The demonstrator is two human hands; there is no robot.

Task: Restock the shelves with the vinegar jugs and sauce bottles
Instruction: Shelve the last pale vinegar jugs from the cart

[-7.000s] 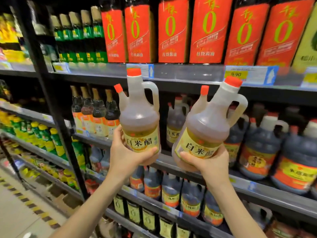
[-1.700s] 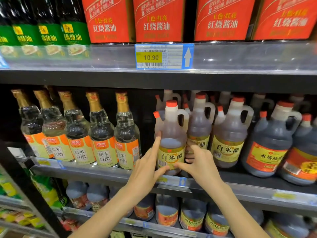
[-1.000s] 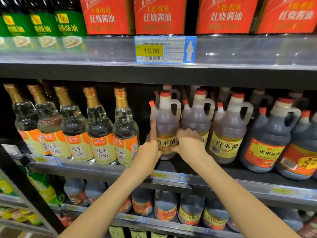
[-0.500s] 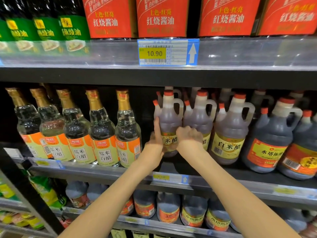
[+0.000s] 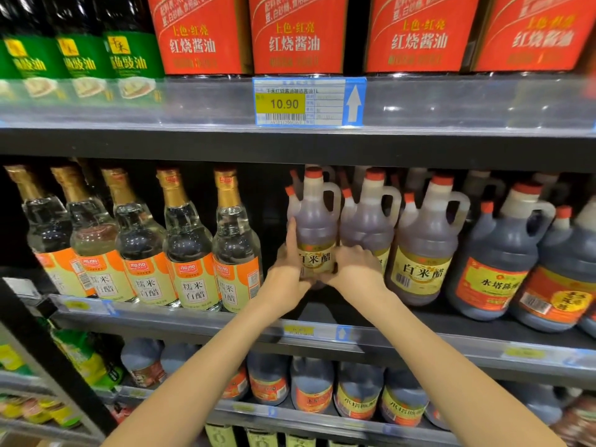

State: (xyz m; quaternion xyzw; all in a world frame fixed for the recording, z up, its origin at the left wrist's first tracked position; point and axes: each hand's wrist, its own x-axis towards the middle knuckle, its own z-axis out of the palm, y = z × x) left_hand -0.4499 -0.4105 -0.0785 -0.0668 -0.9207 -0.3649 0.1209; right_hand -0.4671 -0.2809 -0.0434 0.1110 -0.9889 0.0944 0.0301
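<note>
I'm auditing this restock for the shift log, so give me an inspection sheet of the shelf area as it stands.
Surface: middle shelf, dark, jugs and bottles standing upright on it.
Job's things: vinegar jug upright at the left end of its row, close beside the next jug.
Clutter: nothing seen.
Hands: left hand against the jug's left side, one finger straight up, the rest hidden; right hand, fingers curled on its lower front.
Cables: nothing seen.
Surroundings: clear glass bottles left, dark jugs right, red-label bottles and price tag above.
</note>
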